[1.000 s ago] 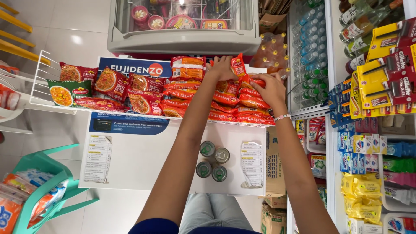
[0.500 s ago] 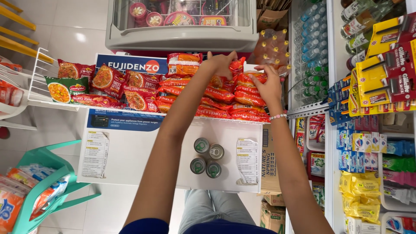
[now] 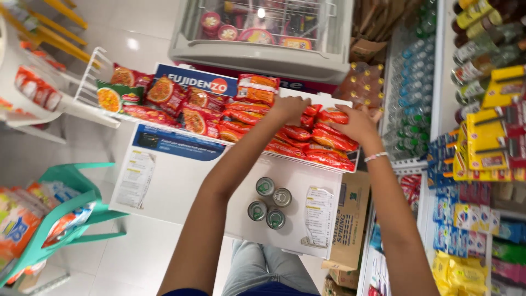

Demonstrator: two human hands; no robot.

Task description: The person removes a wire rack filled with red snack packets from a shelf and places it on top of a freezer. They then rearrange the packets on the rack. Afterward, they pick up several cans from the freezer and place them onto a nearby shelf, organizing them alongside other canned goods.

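Both hands pinch light, crinkly, slippery packets (image 3: pixel 329 140) by their edges: left hand (image 3: pixel 289 107), right hand (image 3: pixel 359 124).

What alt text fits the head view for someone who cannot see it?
Both hands, left hand and right hand, press on red noodle packets stacked in a white wire rack on a white appliance top; four cans stand below, with a chest freezer beyond.
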